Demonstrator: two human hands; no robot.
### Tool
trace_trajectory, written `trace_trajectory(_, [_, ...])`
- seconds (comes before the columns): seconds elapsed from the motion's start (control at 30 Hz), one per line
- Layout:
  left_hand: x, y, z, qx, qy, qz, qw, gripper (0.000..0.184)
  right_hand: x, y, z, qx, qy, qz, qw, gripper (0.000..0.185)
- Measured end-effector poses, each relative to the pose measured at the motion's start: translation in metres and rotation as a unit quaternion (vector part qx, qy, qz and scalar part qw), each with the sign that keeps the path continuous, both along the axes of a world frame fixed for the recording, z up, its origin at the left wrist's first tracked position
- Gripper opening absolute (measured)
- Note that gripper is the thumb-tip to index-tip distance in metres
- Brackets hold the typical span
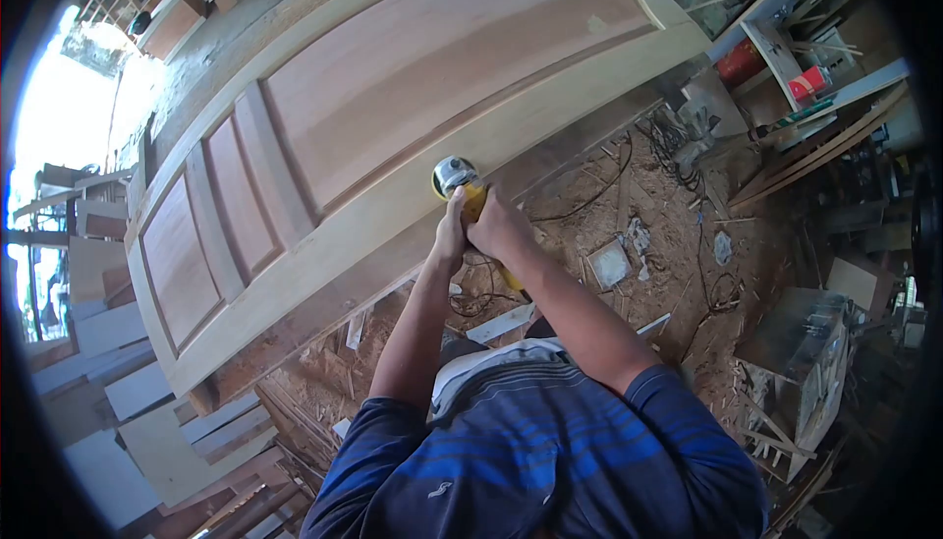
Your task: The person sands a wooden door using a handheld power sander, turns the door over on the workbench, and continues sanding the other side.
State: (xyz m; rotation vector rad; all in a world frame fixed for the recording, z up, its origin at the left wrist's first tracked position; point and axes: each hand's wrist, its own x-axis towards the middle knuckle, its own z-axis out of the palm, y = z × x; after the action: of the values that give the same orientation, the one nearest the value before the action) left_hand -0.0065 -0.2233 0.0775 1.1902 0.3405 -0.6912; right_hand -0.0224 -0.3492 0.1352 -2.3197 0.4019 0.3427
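A yellow angle grinder [455,173] with a silver head rests at the near rail of a large panelled wooden door [570,124]. My right hand [499,228] wraps round the grinder's yellow body. Against the side of the head, my left hand [451,228] is closed on the same tool. The disc side faces the pale wood and is mostly hidden; I cannot tell whether it spins. Behind my right forearm, the yellow rear end of the tool shows. The door lies flat, with recessed reddish panels inside a paler frame.
Wood shavings and scraps cover the floor, with a white square piece [609,264] and a cable [722,288] among them. Stacked boards [108,372] stand at the left. At the right are a dusty box-like stand [796,342] and shelves holding a red box [808,83].
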Motion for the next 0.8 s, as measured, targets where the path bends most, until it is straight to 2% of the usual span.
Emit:
trace_trajectory(0.17, [0.044, -0.120, -0.023, -0.004, 0.006, -0.050, 0.999, 0.090, 0.030, -0.120, -0.007, -0.011, -0.025, -0.043, 0.999, 0.059])
trace_trajectory(0.23, [0.057, -0.157, -0.006, 0.000, 0.040, -0.094, 0.995, 0.092, 0.039, -0.159, -0.008, -0.017, -0.020, -0.056, 0.998, 0.061])
trace_trajectory(0.37, [0.082, -0.230, -0.020, -0.041, 0.008, -0.101, 0.994, 0.098, 0.059, -0.226, -0.017, -0.027, -0.030, -0.079, 0.996, 0.065])
trace_trajectory(0.47, [0.097, -0.277, -0.009, -0.008, 0.015, -0.108, 0.994, 0.097, 0.071, -0.267, -0.013, -0.027, -0.011, -0.094, 0.995, 0.065])
trace_trajectory(0.63, [0.121, -0.325, 0.002, 0.062, 0.003, -0.145, 0.987, 0.105, 0.087, -0.309, -0.017, -0.033, -0.029, -0.144, 0.989, 0.067])
trace_trajectory(0.77, [0.122, -0.323, 0.000, 0.069, 0.000, -0.135, 0.988, 0.108, 0.091, -0.309, -0.028, -0.018, -0.029, -0.137, 0.990, 0.072])
trace_trajectory(0.8, [0.132, -0.320, -0.050, 0.063, -0.010, -0.126, 0.990, 0.110, 0.090, -0.302, -0.034, -0.009, -0.037, -0.133, 0.990, 0.072])
